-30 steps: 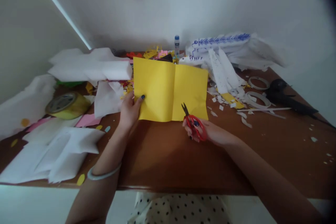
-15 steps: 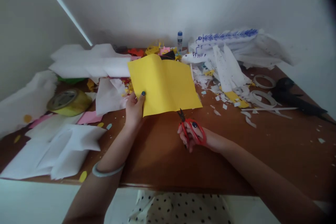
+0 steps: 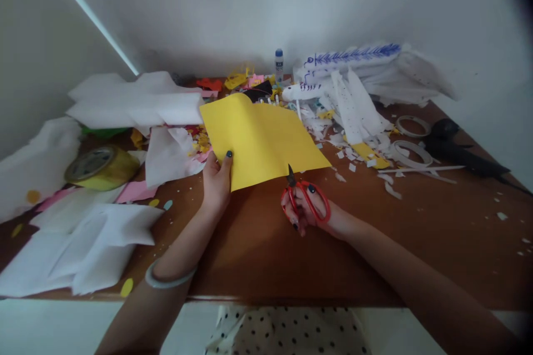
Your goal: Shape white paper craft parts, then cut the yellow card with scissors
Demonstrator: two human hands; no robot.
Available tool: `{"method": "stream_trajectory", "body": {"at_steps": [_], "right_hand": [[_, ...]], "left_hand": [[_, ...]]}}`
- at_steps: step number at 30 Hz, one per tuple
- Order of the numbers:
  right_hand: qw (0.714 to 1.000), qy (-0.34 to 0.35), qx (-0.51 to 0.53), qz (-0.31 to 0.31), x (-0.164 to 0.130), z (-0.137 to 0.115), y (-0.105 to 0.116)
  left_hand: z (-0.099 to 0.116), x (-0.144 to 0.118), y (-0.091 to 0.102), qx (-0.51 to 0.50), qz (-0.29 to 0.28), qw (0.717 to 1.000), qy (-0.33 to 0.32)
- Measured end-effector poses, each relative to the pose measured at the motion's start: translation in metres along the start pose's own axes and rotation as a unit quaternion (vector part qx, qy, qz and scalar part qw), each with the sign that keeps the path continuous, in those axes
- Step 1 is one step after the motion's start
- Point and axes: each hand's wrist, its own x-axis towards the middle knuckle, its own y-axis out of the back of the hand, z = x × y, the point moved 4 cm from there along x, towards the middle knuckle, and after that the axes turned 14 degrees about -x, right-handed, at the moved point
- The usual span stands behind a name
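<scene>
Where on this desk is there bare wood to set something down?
Bare table lies right of the right hand, below the tape rings, with only specks. A smaller patch sits between both forearms. Crowded: white sheets left, scraps behind the yellow paper.

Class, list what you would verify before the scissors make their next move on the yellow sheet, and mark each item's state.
1. Left hand grips the yellow sheet at its near-left corner: ok.
2. Right hand holds the red scissors: ok.
3. Blade tips meet the sheet's near edge: ok.
4. Left fingers away from the blades: ok.
5. Blades open: cannot tell.
6. Cutting line marked on the sheet: cannot tell.
</scene>
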Motion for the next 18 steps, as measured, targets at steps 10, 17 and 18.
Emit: {"method": "stream_trajectory", "body": {"at_steps": [10,17,18], "right_hand": [[1.0,-0.019,-0.016,-0.015,0.004,0.012,0.003],[1.0,-0.004,-0.009,-0.017,0.005,0.014,0.002],[1.0,-0.011,-0.009,-0.016,0.006,0.013,0.002]], "left_hand": [[0.004,0.003,0.004,0.055,-0.033,0.994,-0.088],[0.0,0.009,0.009,0.055,-0.029,0.993,-0.1],[0.0,0.01,0.01,0.058,-0.027,0.993,-0.1]]}}
